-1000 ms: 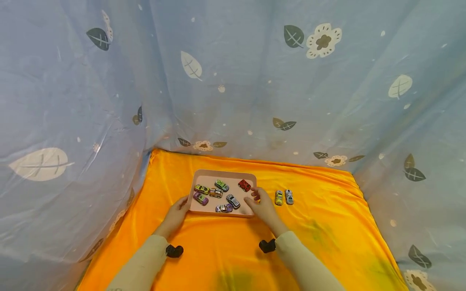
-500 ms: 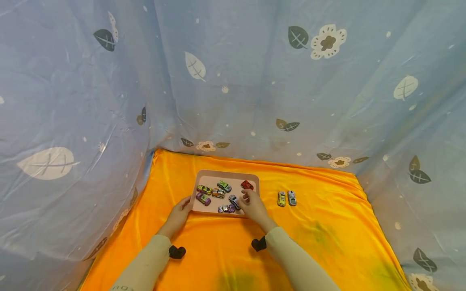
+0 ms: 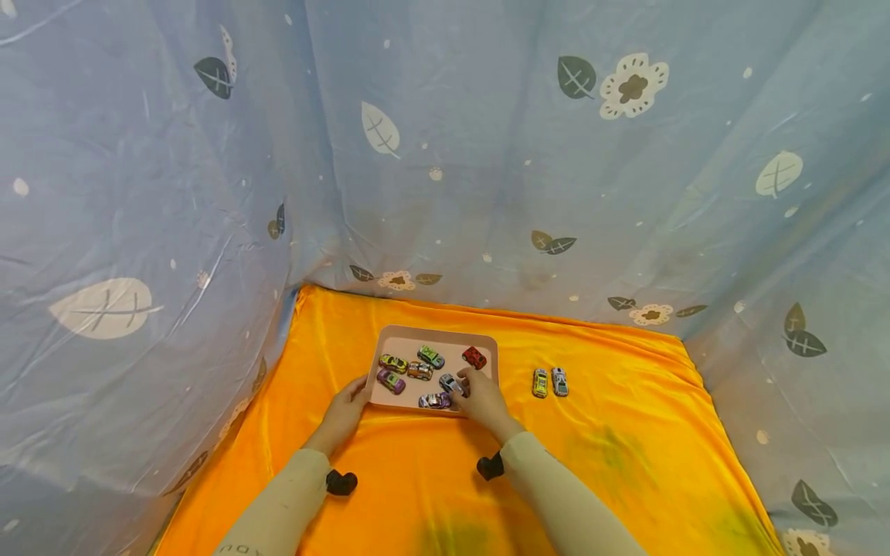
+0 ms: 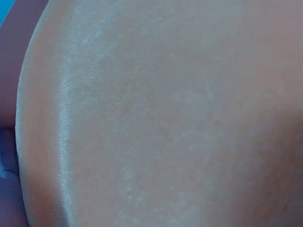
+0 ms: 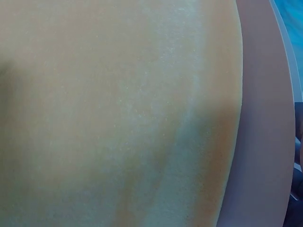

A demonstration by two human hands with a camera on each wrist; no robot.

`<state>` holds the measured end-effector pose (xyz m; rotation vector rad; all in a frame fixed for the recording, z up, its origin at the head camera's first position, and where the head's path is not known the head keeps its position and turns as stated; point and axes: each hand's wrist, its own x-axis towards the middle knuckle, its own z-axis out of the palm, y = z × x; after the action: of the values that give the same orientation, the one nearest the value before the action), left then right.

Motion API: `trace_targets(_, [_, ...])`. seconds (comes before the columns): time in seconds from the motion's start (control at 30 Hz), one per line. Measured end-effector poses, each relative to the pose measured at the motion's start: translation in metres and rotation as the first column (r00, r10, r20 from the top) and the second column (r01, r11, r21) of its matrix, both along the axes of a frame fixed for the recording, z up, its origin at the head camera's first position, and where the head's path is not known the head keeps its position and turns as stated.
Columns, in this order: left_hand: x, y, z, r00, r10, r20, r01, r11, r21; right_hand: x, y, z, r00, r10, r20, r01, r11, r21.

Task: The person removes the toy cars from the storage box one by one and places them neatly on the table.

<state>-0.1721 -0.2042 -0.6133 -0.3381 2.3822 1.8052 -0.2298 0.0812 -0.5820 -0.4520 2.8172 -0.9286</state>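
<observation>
A pale pink tray (image 3: pixel 399 332) lies on the orange cloth with several small toy cars in it. My left hand (image 3: pixel 345 413) holds the tray at its left front corner; part of its fingers is hidden behind the wall. With thumb and fingertips, my right hand (image 3: pixel 484 403) pinches a silver toy car (image 3: pixel 450 384) inside the tray. Just in front of that car is a purple-and-white car (image 3: pixel 434 401). A red car (image 3: pixel 474 357) sits in the back right corner. The wrist views show mostly orange cloth (image 5: pixel 94 94) and the tray's outer wall (image 5: pixel 267 94).
To the right of the tray, a yellow toy car (image 3: pixel 539 383) and a white-grey one (image 3: pixel 559 381) stand side by side on the cloth. Green (image 3: pixel 431 356), orange (image 3: pixel 420 371), yellow (image 3: pixel 393 363) and purple (image 3: pixel 391 381) cars fill the tray's left half. Patterned curtains (image 3: pixel 459 193) enclose the cloth.
My right hand has moved left from the tray's right wall to the silver car and now pinches it. The left hand stays on the tray. The whole view has shifted slightly.
</observation>
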Motion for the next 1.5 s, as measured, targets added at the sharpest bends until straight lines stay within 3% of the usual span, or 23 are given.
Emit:
trace_targets(0.23, [0.003, 0.0, 0.001, 1.0, 0.009, 0.018, -0.009, 1.0, -0.01, 0.0, -0.004, -0.005, 0.999, 0.018, 0.032, -0.019, 1.0, 0.02])
trace_targets(0.53, [0.003, 0.001, -0.01, 0.999, 0.05, -0.021, -0.049, 0.998, 0.037, 0.002, -0.007, -0.001, 0.998, 0.01, 0.064, -0.01, 1.0, -0.009])
trace_targets(0.93, [0.006, 0.005, -0.008, 0.997, 0.045, -0.059, -0.042, 0.997, 0.06, 0.003, -0.007, -0.006, 0.998, -0.05, 0.034, 0.052, 0.998, -0.036])
trace_targets(1.27, [0.008, 0.0, -0.005, 0.997, 0.046, -0.065, -0.044, 0.999, 0.032, -0.002, -0.006, 0.013, 0.996, -0.089, 0.003, 0.089, 0.985, -0.151])
trace_targets(1.5, [0.008, 0.001, -0.004, 0.997, 0.04, -0.063, -0.04, 0.999, 0.011, -0.006, 0.009, 0.015, 0.989, -0.145, 0.006, 0.144, 0.976, -0.161])
